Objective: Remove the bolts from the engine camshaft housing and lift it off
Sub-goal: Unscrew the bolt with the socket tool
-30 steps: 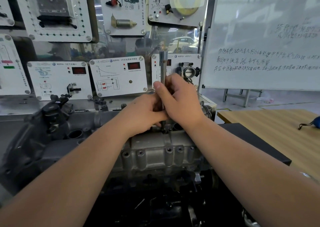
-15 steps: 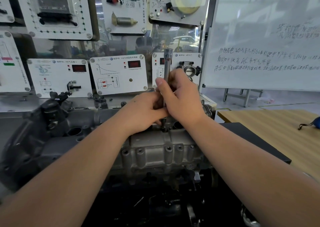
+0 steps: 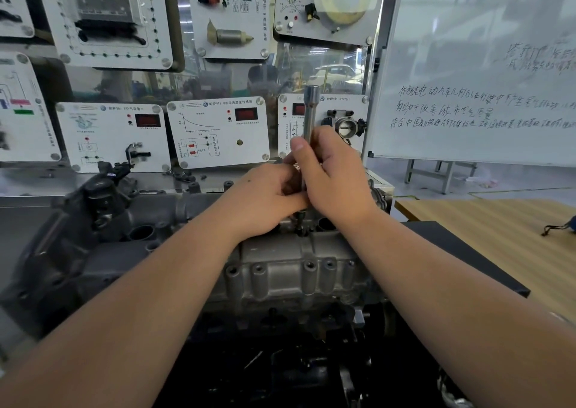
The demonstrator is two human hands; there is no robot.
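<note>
Camshaft housing (image 3: 290, 270), grey cast metal, lying directly beneath both hands. Right hand (image 3: 335, 177), fingers curled around an upright socket wrench (image 3: 310, 111), thumb raised along its shaft. Left hand (image 3: 265, 199), touching the right hand, fingers wrapped around the wrench's lower shaft just above the housing.

Behind camshaft housing (image 3: 280, 270): instrument panels (image 3: 218, 132) wall off the far side. Right of housing: open wooden worktop (image 3: 498, 236), whiteboard (image 3: 480, 65) behind it. Left of housing: dark engine parts (image 3: 93, 208) crowd access
</note>
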